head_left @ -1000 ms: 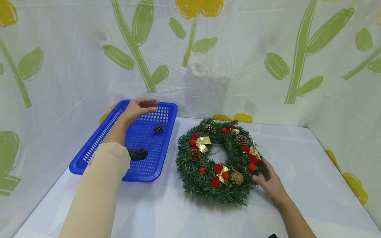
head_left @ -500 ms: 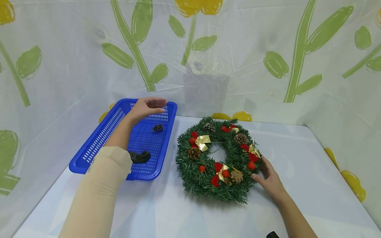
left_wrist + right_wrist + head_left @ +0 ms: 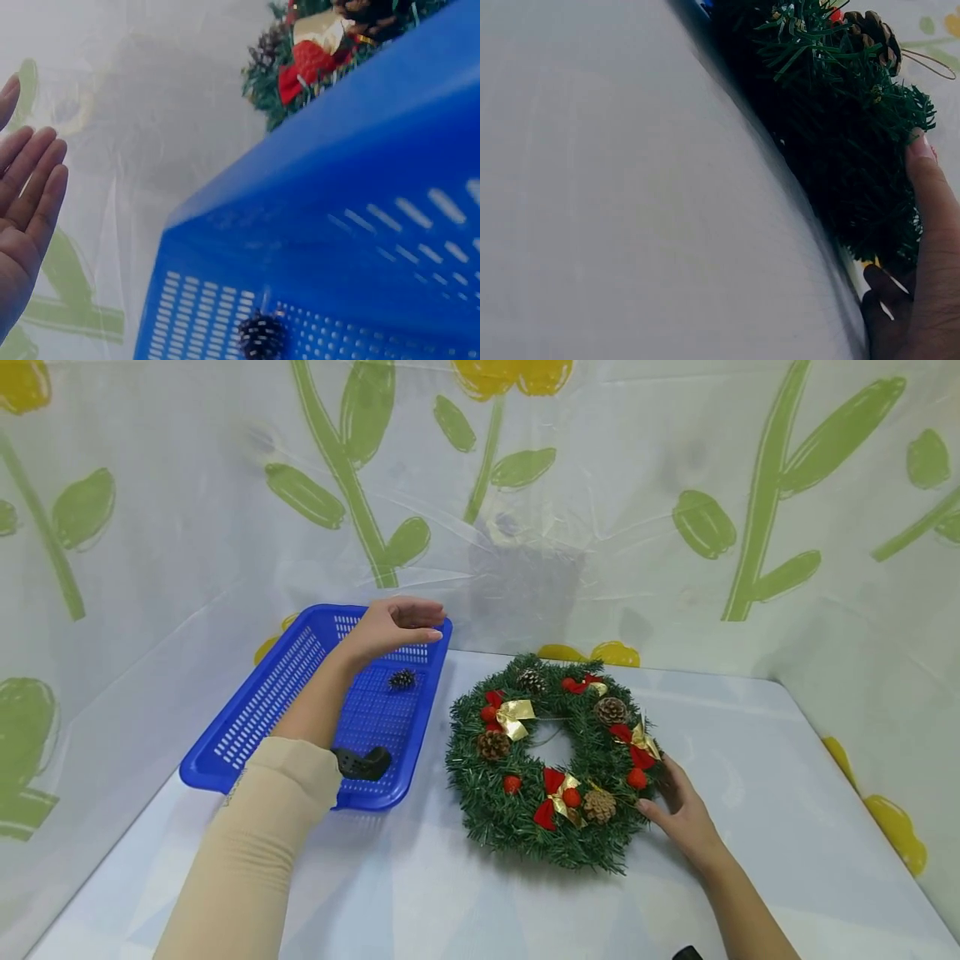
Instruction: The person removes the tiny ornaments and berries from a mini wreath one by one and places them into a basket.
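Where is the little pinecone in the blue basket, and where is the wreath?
pinecone (image 3: 402, 679), head view, its middle.
blue basket (image 3: 247, 727), head view, left wall.
wreath (image 3: 502, 818), head view, green lower-left needles.

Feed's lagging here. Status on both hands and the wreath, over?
Left hand open, empty, above blue basket. Right hand open, fingers against wreath edge. Wreath flat on table. One pinecone loose in basket; nothing blocking.

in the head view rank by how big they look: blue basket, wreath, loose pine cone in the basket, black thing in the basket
1. blue basket and wreath: look about alike, not ranked apart
2. black thing
3. loose pine cone, though it lies farther from the camera
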`<move>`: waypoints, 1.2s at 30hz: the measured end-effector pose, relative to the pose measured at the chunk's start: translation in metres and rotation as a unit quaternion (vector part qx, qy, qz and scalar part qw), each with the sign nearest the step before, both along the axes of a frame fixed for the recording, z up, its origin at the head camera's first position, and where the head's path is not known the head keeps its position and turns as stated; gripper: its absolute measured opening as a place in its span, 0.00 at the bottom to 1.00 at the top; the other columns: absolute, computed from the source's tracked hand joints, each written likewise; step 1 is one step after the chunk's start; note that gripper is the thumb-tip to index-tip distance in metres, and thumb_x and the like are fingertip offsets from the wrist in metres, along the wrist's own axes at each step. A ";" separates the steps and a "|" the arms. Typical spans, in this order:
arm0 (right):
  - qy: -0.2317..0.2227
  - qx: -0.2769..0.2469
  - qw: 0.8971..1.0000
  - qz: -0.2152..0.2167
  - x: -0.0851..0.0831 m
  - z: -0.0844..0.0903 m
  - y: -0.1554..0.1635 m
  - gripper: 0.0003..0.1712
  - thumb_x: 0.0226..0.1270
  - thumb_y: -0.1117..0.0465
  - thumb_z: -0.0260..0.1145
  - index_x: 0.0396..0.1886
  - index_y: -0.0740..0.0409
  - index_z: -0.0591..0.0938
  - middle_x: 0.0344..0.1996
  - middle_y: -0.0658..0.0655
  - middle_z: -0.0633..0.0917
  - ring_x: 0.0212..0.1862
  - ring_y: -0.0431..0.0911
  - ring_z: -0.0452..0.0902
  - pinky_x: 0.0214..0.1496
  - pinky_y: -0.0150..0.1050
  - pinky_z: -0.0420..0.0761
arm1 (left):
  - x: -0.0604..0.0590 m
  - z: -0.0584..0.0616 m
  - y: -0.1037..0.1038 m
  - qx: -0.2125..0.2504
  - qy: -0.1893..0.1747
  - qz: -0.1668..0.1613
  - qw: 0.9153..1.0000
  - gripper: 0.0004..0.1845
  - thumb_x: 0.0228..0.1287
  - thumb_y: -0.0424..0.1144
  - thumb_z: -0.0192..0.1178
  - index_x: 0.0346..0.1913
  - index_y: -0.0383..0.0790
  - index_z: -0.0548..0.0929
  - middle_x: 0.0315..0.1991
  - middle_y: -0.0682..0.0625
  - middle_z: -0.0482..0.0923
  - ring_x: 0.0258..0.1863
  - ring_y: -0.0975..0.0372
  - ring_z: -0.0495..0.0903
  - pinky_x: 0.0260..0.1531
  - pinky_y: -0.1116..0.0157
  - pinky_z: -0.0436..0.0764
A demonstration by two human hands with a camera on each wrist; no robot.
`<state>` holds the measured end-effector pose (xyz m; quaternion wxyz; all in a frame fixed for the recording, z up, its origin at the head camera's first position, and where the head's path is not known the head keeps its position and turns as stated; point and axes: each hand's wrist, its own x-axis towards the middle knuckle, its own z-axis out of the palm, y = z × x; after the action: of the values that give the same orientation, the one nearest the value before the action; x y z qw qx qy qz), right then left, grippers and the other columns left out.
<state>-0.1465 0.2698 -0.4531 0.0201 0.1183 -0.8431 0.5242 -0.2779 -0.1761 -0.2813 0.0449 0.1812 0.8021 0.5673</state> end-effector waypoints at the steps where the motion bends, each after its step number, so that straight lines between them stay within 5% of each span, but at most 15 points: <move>1: 0.001 -0.002 1.000 0.001 0.000 0.000 0.000 0.47 0.64 0.69 0.61 0.73 0.70 0.43 0.68 0.80 0.51 0.66 0.76 0.47 0.54 0.09 0.55 | 0.001 0.001 0.002 0.000 0.001 -0.003 1.000 0.27 0.59 0.38 0.66 0.62 0.37 0.74 0.58 0.40 0.76 0.58 0.53 0.75 0.57 0.58 0.74; 19: 0.008 -0.012 1.000 0.007 -0.003 -0.003 0.000 0.47 0.63 0.70 0.62 0.73 0.70 0.43 0.67 0.81 0.52 0.66 0.76 0.46 0.56 0.10 0.55 | 0.026 0.007 0.026 -0.028 0.002 -0.044 0.999 0.27 0.58 0.38 0.66 0.61 0.35 0.75 0.57 0.42 0.77 0.56 0.55 0.77 0.56 0.58 0.75; 36: -0.006 -0.019 1.000 0.009 -0.003 -0.002 0.001 0.48 0.64 0.70 0.61 0.73 0.69 0.41 0.69 0.80 0.48 0.67 0.75 0.44 0.55 0.10 0.55 | 0.069 -0.003 0.051 0.004 0.021 -0.102 0.995 0.25 0.57 0.32 0.66 0.59 0.34 0.77 0.54 0.42 0.79 0.54 0.57 0.79 0.54 0.61 0.77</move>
<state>-0.1495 0.2709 -0.4550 0.0123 0.1226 -0.8321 0.5408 -0.2092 -0.1250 -0.2838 0.0851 0.2737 0.7777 0.5595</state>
